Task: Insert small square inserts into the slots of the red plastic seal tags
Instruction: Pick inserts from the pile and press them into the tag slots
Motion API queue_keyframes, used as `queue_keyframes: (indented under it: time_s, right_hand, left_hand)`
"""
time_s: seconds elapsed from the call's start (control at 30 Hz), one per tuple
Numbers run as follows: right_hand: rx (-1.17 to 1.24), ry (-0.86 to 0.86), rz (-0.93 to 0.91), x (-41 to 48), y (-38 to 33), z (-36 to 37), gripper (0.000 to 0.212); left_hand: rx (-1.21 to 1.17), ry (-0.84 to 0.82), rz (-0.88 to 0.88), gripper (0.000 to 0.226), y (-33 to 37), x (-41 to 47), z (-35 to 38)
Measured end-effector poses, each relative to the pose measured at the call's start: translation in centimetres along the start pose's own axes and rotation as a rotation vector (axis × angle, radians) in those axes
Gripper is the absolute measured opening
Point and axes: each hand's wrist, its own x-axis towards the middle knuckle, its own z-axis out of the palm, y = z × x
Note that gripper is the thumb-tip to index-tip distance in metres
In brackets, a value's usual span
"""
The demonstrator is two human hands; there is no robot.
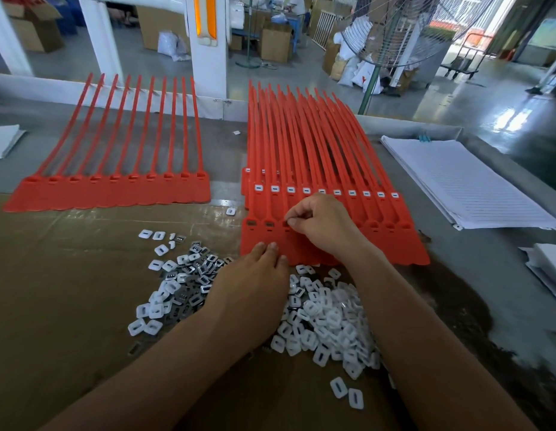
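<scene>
A stack of red seal tag strips [394, 241] lies at centre right, long tails pointing away. The strip beneath shows a row of white square inserts [306, 190] seated in its slots. My right hand [323, 225] has curled fingers and pinches a small dark insert over the third slot from the left on the top strip. My left hand [255, 281] rests with straight fingers on that strip's near edge. A heap of loose white inserts [329, 325] and dark metal inserts [192, 275] lies in front on brown cardboard [68, 290].
A second red tag strip [115, 191] with bare slots lies to the left. A stack of lined white sheets [469, 181] sits at right, and more white sheets [3, 141] at far left. One stray insert [231, 211] lies between the strips. A standing fan [404, 29] is beyond the table.
</scene>
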Motion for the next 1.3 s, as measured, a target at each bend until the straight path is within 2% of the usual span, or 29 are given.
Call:
queue_keyframes:
  time_s: [0.17,0.4,0.67,0.8,0.97,1.03,1.13,1.3]
  right_hand:
    - [-0.066,-0.013,-0.014,0.1,-0.2,0.2,0.012]
    - [0.032,0.045,0.046,0.1,-0.2,0.5,0.014]
    - [0.091,0.012,0.045,0.0,0.5,0.1,0.009]
    - [0.105,-0.036,0.074,-0.1,0.1,-0.3,0.011]
    - [-0.019,-0.16,0.121,0.8,-1.4,-1.7,0.009]
    - [-0.068,-0.141,0.078,1.0,-2.3,-1.9,0.012]
    - [-0.101,-0.094,-0.08,0.6,-4.3,-1.2,0.014]
    - [-0.178,-0.298,-0.301,0.3,-7.7,1.8,0.015]
  left_hand:
    - [-0.001,0.002,0.002,0.053,0.0,0.0,0.0]
    - [-0.006,-0.007,-0.005,0.055,0.0,0.0,0.0]
    - [0.0,-0.003,-0.001,0.054,0.1,0.0,0.0]
    - [-0.005,0.002,-0.003,0.054,0.1,0.0,0.0]
    - [-0.006,0.002,-0.002,0.054,0.1,0.0,0.0]
    - [-0.01,0.006,-0.002,0.053,0.0,0.1,0.1]
    - [-0.008,0.015,-0.007,0.052,0.0,0.1,0.1]
    - [0.056,0.061,-0.035,0.046,0.0,0.2,0.3]
